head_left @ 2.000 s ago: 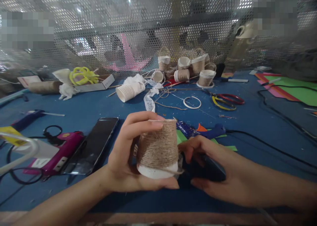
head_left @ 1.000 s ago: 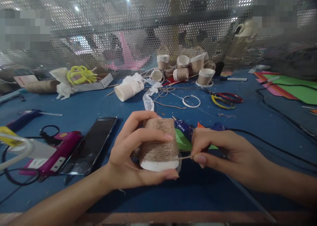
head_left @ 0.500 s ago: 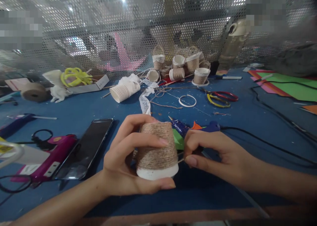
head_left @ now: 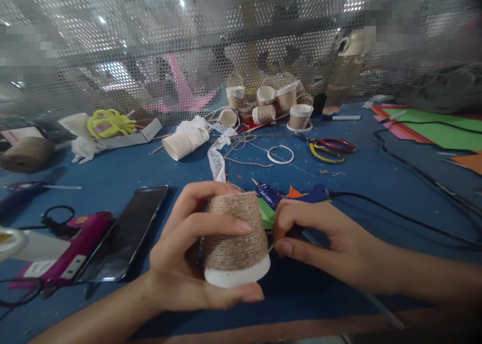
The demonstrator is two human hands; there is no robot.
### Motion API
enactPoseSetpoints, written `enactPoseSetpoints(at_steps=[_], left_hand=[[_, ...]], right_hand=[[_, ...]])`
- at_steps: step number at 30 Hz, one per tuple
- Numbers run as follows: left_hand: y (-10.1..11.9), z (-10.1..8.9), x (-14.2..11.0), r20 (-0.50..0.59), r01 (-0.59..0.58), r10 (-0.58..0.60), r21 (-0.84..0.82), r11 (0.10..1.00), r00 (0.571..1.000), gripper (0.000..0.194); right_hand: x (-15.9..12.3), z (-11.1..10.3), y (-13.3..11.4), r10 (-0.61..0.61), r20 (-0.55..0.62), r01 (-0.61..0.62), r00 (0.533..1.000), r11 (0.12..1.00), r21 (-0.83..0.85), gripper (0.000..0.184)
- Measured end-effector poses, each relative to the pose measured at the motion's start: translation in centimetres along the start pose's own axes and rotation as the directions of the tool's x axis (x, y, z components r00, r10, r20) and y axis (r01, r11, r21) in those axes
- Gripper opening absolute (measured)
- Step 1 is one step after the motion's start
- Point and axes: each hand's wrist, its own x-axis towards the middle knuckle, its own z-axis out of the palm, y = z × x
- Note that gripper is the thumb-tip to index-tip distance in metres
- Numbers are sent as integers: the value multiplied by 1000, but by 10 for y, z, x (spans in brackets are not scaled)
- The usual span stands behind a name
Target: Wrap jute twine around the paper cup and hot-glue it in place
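A white paper cup [head_left: 236, 233], upside down and wound with brown jute twine, is gripped by my left hand [head_left: 181, 248], fingers over its side and thumb under the rim. A white band at its lower end is bare of twine. At the cup's right side my right hand [head_left: 320, 233] pinches the short loose end of twine [head_left: 271, 247] between thumb and forefinger. Just behind the right hand lies a blue glue gun [head_left: 271, 194], its tip pointing left, with green paper [head_left: 266, 213] below it.
Several twine-wrapped cups [head_left: 288, 95] stand at the back by the mesh screen [head_left: 150, 47]. Scissors [head_left: 327, 150], a white ring [head_left: 280, 154] and stacked paper cups [head_left: 178, 145] lie before them. On the left are a phone [head_left: 128, 233] and a magenta power strip [head_left: 81, 238]; a black cord [head_left: 395, 216] runs right.
The whole view has shifted slightly, so the table things sit a little further left. Both hands keep their hold on the cup and the twine, with the right hand slightly closer to the cup.
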Motion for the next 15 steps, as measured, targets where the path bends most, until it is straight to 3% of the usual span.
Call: enactPoseSetpoints(at_steps=[8, 15], left_hand=[[3, 5, 4, -14, -17, 17, 1, 1000, 1000, 45], [9, 8, 9, -20, -7, 7, 17, 1000, 1000, 40]], right_hand=[[-1, 2, 1, 67, 80, -71, 995, 996, 45, 18], [-1, 2, 1, 27, 88, -37, 996, 993, 114, 18]])
